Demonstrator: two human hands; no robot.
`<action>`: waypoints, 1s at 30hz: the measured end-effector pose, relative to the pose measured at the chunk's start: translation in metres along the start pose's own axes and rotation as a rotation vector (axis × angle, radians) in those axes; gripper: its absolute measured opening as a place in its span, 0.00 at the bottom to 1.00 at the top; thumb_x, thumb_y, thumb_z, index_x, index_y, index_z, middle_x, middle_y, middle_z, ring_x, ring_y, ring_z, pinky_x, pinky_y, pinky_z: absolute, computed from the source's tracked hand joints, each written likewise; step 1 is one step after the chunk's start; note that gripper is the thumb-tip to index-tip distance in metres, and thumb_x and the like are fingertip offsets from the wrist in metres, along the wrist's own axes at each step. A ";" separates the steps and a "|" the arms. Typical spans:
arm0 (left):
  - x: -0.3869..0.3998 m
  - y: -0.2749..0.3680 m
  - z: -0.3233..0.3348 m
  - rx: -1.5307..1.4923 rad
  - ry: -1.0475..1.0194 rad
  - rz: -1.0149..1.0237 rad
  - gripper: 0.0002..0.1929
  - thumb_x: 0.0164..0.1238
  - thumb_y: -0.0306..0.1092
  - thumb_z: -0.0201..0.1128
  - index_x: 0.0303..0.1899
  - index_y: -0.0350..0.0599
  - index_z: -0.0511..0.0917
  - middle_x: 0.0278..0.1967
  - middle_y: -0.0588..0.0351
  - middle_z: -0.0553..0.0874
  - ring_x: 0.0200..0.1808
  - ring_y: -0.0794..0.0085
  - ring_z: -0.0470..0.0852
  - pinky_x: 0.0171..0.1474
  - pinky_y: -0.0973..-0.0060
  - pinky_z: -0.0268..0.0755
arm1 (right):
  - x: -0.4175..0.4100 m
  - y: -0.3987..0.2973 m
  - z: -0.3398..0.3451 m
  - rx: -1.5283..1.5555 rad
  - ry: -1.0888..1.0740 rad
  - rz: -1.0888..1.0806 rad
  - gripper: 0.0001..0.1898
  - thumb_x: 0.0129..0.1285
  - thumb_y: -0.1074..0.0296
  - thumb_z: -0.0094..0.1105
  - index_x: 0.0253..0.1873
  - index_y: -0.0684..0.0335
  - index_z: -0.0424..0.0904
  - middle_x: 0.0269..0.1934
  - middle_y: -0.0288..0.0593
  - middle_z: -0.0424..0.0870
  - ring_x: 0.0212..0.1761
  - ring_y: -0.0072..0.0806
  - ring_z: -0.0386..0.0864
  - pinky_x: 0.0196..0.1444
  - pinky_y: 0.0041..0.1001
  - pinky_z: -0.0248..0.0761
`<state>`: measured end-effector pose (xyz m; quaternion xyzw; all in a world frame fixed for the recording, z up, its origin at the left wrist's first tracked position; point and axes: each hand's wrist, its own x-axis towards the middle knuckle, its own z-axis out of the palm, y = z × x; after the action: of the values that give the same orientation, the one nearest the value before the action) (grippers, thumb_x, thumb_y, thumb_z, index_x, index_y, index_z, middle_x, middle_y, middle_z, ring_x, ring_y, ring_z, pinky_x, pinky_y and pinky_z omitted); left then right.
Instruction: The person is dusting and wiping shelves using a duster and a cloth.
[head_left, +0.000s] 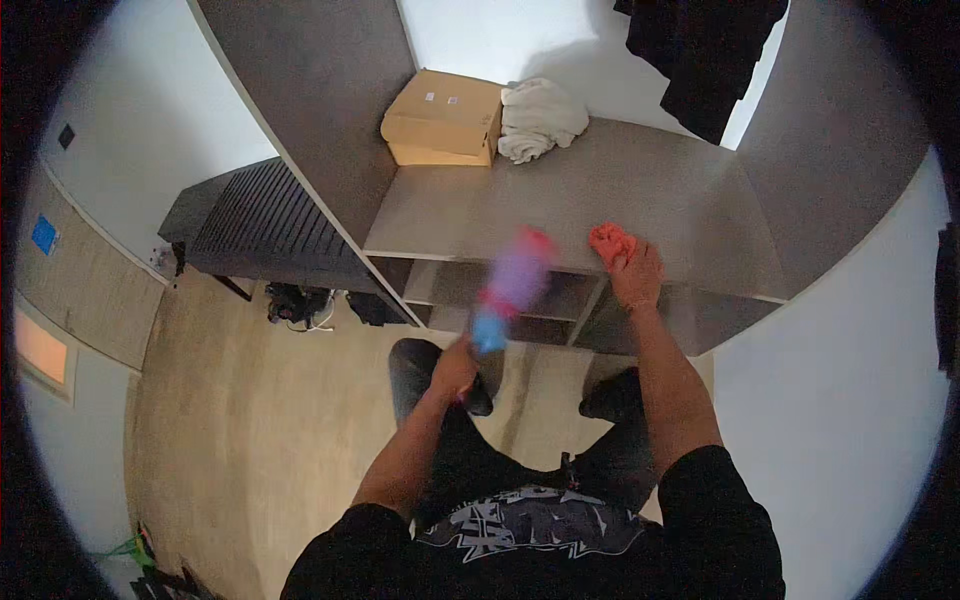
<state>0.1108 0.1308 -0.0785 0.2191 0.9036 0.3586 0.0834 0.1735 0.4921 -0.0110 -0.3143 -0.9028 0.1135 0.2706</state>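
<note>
My left hand (454, 370) is closed around the lower end of a duster (519, 279), which is blurred and shows pink, purple and blue bands. Its head tilts up and to the right, in front of the shelf's front edge. On the grey-brown shelf (660, 187), my right hand (637, 276) grips a crumpled red cloth (610, 241) close to that edge. The fingers of this hand partly cover the cloth.
At the shelf's back left stand a cardboard box (442, 120) and a bundled white cloth (541, 120). Black garments (697, 67) hang at upper right. Open compartments (540, 292) lie below the shelf. Left of the side panel (315, 97) is a dark slatted cabinet (277, 217).
</note>
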 end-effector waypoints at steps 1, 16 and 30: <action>-0.005 0.000 0.007 0.250 -0.234 0.231 0.16 0.66 0.35 0.50 0.53 0.40 0.70 0.39 0.34 0.80 0.44 0.40 0.77 0.46 0.55 0.68 | 0.000 0.001 0.002 -0.065 0.110 -0.049 0.20 0.59 0.57 0.49 0.53 0.62 0.69 0.48 0.54 0.72 0.51 0.49 0.71 0.54 0.46 0.63; -0.019 0.015 0.034 -0.263 -0.006 -0.047 0.11 0.68 0.34 0.49 0.43 0.37 0.74 0.37 0.39 0.80 0.39 0.45 0.78 0.42 0.61 0.69 | -0.001 -0.002 -0.002 -0.103 0.101 -0.055 0.20 0.61 0.56 0.44 0.53 0.63 0.69 0.48 0.53 0.73 0.50 0.49 0.72 0.54 0.45 0.62; -0.016 0.003 0.039 -0.432 -0.009 -0.023 0.13 0.71 0.37 0.48 0.50 0.44 0.73 0.28 0.51 0.80 0.31 0.61 0.79 0.38 0.64 0.72 | -0.002 0.004 0.005 -0.146 0.108 -0.065 0.23 0.59 0.55 0.49 0.55 0.62 0.68 0.53 0.54 0.71 0.53 0.49 0.70 0.55 0.46 0.62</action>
<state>0.1381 0.1493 -0.1048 0.1872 0.8079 0.5419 0.1367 0.1740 0.4937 -0.0174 -0.3091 -0.9026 0.0215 0.2987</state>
